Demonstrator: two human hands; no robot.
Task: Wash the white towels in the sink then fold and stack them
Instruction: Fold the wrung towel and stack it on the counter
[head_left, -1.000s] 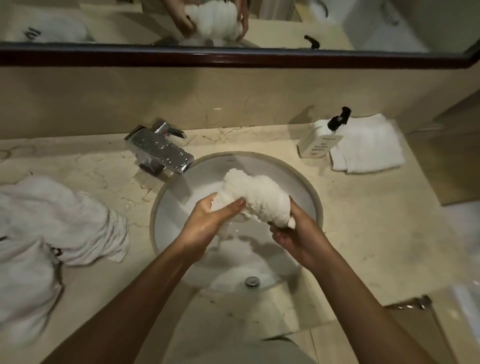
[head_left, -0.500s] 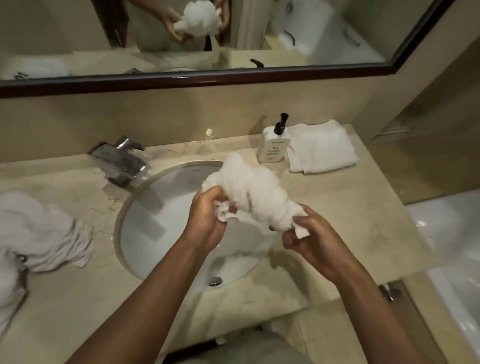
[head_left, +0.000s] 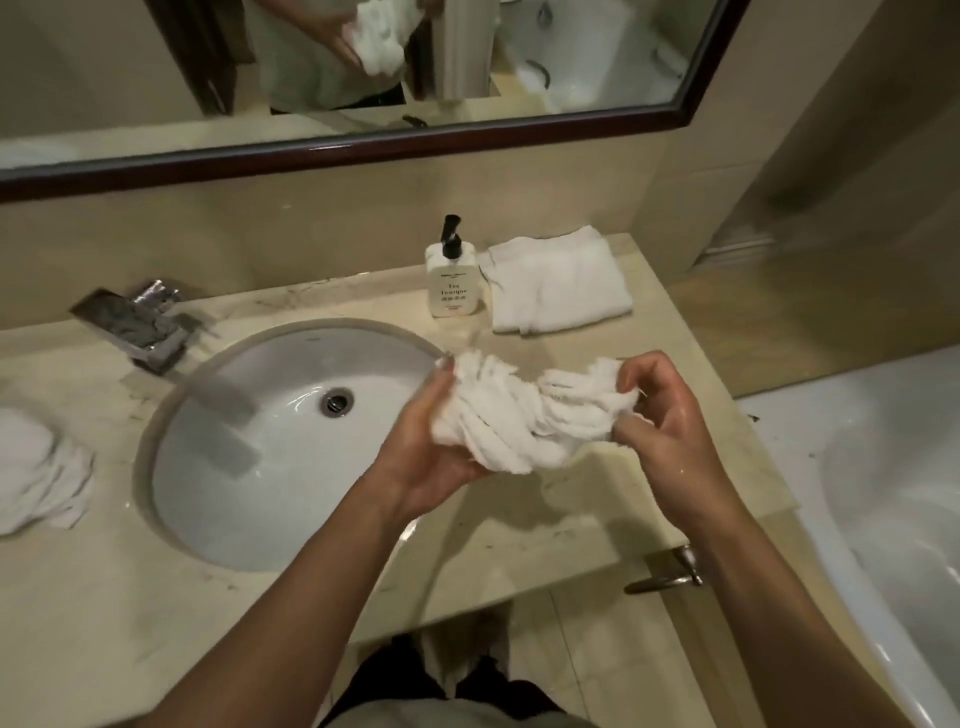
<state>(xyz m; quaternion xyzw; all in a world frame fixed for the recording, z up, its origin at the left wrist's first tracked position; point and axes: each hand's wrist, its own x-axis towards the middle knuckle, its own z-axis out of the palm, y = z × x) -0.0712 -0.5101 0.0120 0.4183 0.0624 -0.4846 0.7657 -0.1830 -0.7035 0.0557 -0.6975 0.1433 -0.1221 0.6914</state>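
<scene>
Left hand (head_left: 436, 441) is gripping one end of the twisted wet towel (head_left: 524, 415), fingers curled round it; right hand (head_left: 660, 410) is pinching the other end between thumb and fingers. The towel's long axis is running left to right between them, hanging over the counter (head_left: 519, 540) just right of the sink (head_left: 249, 415). The folded towel stack (head_left: 556, 280) is lying farther back, nearer the right hand.

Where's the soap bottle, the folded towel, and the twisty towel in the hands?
soap bottle (head_left: 451, 288), head view, on its white labelled body.
folded towel (head_left: 558, 283), head view, middle of its top.
twisted towel (head_left: 524, 415), head view, on the wrung middle between both hands.
</scene>
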